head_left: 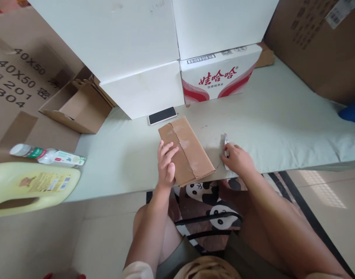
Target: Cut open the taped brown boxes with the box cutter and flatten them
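"What could go wrong with the cardboard box [195, 149]?"

"Its near end lies at the front edge of the worktop [122, 155]. The left hand [167, 164] has its fingers half spread against the side, not clasping it, so a push could tip it off."

"And the right hand [238, 158]?"

"Fingers closed on a slim pale tool [225, 139] beside the box. I can't tell if it's bladed; if so, a slip could cut."
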Tool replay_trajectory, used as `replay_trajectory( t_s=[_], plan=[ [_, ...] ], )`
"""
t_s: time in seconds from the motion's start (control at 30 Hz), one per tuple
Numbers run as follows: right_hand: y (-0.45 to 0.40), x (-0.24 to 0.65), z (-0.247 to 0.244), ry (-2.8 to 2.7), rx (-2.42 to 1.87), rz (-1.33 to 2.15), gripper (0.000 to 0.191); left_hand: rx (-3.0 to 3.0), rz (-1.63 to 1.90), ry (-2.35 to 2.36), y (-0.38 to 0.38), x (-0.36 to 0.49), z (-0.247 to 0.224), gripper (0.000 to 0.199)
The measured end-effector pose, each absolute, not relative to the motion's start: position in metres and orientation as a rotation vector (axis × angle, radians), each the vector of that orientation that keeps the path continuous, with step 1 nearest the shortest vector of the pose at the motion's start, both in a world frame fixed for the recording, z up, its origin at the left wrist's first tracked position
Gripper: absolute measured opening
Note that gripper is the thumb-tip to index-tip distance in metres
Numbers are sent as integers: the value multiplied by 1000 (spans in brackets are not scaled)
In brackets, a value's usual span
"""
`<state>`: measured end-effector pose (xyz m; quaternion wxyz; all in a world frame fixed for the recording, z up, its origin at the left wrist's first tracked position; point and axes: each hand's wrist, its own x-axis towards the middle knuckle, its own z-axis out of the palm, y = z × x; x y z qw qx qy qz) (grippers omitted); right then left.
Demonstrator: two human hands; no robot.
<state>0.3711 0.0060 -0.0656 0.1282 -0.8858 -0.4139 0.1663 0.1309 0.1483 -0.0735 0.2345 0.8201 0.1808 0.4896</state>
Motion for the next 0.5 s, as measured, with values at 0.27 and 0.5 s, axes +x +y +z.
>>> replay_trajectory(
  t_s=[0.27,0.5],
  plan=[
    [11,362,-60,-864,-1808,729,29,2356,1380,445,147,133,-68,44],
    [-8,338,-44,-1077,-1380,551,31,2379,1404,419,146,140,-67,43]
  ],
)
